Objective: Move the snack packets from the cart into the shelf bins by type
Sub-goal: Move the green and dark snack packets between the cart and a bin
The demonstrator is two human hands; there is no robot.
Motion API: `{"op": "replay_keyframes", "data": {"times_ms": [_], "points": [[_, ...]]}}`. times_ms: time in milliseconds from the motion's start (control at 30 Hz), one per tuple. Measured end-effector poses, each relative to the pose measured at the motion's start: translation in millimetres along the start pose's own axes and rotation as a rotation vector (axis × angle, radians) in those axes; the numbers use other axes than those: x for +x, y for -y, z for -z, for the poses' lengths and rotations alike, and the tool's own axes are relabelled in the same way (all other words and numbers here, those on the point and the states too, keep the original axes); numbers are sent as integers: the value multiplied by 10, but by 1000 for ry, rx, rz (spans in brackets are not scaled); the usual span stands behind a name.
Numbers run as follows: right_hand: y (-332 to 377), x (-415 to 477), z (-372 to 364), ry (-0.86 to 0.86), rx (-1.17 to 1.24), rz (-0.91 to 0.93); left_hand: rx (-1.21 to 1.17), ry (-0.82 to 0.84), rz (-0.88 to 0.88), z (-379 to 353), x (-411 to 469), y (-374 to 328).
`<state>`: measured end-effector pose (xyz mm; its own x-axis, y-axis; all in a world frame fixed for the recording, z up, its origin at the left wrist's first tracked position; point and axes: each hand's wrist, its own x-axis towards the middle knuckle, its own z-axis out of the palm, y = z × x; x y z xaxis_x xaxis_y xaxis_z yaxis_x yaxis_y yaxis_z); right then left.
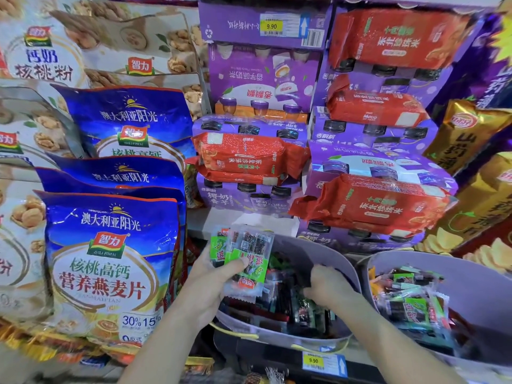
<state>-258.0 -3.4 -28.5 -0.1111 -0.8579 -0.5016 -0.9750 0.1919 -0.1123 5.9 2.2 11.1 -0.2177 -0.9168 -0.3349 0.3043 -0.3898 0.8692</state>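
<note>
Over the lavender shelf bin (345, 263), the left hand (210, 284) grips a stack of green-labelled snack packets (246, 259) while the right hand (328, 286), its grasp unclear, sorts inside; next, likely release them by type

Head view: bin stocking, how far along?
Done: the left bin and right bin both already hold small packets. In hand: the left hand grips a stack of green-labelled packets over the left bin; the right hand is down among that bin's dark packets, grip unclear. Left: that stack is not yet dropped. The cart is out of view, so the remainder cannot be judged.
</note>
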Motion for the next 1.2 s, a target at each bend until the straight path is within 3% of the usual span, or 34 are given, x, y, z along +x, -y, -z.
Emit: {"op": "replay_keyframes", "data": {"times_ms": [200,467,800,967,1200], "points": [[105,65,-121,70,-109,-30,-19,4,-6,34,46,8],[59,170,-97,103,93,3,-173,-34,-14,119,70,-25],[319,247,-259,147,21,-12,-181,-33,-19,142,79,-16],[186,239,-137,158,172,49,-184,-42,-13,117,50,-41],[-183,-25,127,-43,619,179,-191,-90,-19,94,7,-42]]}}
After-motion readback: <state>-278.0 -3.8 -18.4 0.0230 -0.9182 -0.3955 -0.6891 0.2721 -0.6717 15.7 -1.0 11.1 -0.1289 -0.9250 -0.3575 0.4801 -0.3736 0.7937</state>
